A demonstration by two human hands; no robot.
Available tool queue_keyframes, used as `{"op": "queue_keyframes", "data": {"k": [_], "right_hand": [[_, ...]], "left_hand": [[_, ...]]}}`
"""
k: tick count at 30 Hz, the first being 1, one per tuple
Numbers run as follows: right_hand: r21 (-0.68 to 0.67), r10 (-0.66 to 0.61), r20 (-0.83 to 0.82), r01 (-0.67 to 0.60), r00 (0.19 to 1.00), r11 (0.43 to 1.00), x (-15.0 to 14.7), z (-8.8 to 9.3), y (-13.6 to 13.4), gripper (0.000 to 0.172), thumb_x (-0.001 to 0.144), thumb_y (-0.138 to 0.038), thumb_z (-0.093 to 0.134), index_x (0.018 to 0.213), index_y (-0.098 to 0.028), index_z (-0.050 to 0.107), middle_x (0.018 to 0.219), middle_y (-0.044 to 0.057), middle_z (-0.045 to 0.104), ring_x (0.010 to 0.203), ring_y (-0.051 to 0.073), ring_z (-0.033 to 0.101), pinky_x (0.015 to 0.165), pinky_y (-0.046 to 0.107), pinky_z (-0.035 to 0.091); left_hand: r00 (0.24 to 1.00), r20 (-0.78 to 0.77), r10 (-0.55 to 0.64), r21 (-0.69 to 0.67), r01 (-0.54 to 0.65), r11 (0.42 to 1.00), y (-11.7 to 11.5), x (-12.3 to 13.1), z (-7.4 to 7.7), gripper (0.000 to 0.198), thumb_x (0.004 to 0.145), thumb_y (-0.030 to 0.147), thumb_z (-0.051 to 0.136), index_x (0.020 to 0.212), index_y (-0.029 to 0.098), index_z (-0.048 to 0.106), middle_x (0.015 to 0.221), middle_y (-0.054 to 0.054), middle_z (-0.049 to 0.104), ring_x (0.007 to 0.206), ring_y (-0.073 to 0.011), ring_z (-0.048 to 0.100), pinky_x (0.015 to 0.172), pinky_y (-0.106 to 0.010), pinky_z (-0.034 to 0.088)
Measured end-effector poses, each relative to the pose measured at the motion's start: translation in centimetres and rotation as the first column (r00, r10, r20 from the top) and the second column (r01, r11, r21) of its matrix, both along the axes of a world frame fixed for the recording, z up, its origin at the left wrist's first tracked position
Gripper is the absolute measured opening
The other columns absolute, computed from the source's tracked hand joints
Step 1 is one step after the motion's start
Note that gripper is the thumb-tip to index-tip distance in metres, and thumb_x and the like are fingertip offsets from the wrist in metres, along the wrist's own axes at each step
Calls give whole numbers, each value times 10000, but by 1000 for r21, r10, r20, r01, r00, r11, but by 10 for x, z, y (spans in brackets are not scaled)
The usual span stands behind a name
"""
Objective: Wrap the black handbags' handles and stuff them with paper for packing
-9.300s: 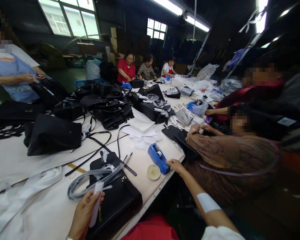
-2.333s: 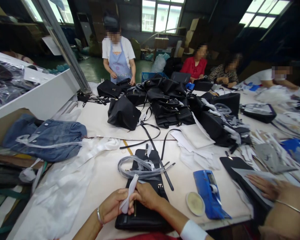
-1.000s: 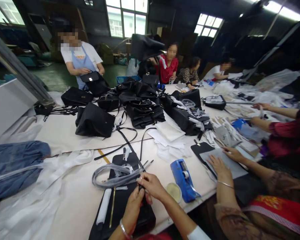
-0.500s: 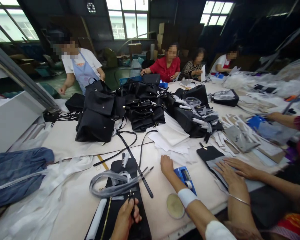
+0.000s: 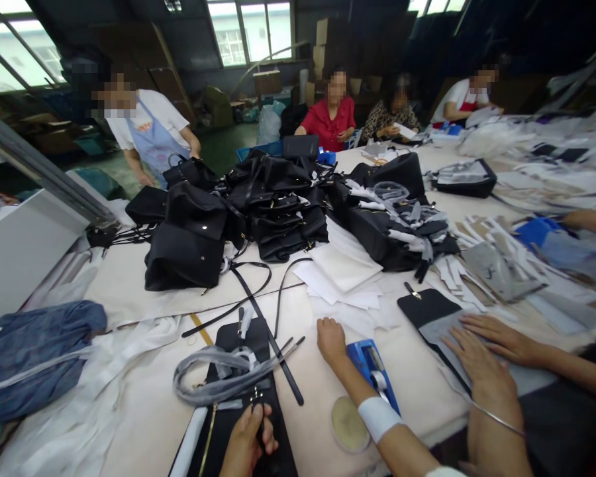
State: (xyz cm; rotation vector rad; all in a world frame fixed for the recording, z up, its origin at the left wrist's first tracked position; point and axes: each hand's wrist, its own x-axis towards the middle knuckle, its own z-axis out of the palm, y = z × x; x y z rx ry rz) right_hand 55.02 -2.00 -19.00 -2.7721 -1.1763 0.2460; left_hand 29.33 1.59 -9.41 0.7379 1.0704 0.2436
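Note:
In front of me lies a flat black bag (image 5: 278, 437) with a gold zip and a coil of strap wrapped in grey film (image 5: 193, 391) on top of it. My left hand (image 5: 251, 437) is closed at the near end of the bag, gripping a short black strap (image 5: 256, 401) just below a small gold fitting. My right hand (image 5: 331, 339) is a closed fist at the near edge of some loose white sheets (image 5: 347, 271); its fingertips are hidden. Beside my right forearm are a blue tape dispenser (image 5: 383, 384) and a round tape roll (image 5: 350, 424).
Black bags (image 5: 183, 245) are piled across the middle of the table. At right, a co-worker's hands (image 5: 481, 358) lie on a grey sheet over another black piece. Blue denim cloth (image 5: 40, 358) is at far left, a metal post (image 5: 49, 172) behind it. Several people work beyond.
The view has tipped down and shifted slightly. My hands keep nearly the same places and grips. The person in red has drawn an arm in; the aproned person's arm has moved lower.

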Motion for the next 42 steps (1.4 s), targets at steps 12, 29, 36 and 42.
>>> {"op": "queue_keyframes", "data": {"k": [12,29,36,42], "right_hand": [[162,-51,-215,87,975,983,-21,38,-33,274,938,-297,321,1041,-202,556,696,60,661,635,182,616,574,250,333],[432,224,-621,90,751,897,-93,97,-17,365,819,-244,420,1143,-216,586,1064,50,658,923,196,604,829,322,454],[512,472,-772,-24,425,859,-133,113,3,291,833,-277,451,1035,-223,654,1038,16,668,994,194,582,910,353,423],[521,422,-775,98,471,848,-137,111,4,332,797,-311,512,1093,-200,613,1038,38,654,924,202,589,824,344,448]], "left_hand": [[1000,17,-12,-57,13,998,9,10,10,404,686,512,675,855,152,604,580,14,535,519,-121,514,569,-276,423],[954,-34,-298,649,248,719,29,-35,20,325,802,420,557,1017,212,683,1317,-91,461,1253,-264,389,1078,-377,261],[949,-24,-313,765,219,605,31,-44,19,400,826,389,540,1199,249,583,1471,-57,264,1350,-270,262,1122,-404,168],[973,173,-152,535,37,844,43,-45,5,917,672,337,734,1427,212,227,1339,-138,482,1205,-276,472,1044,-439,313]]}}
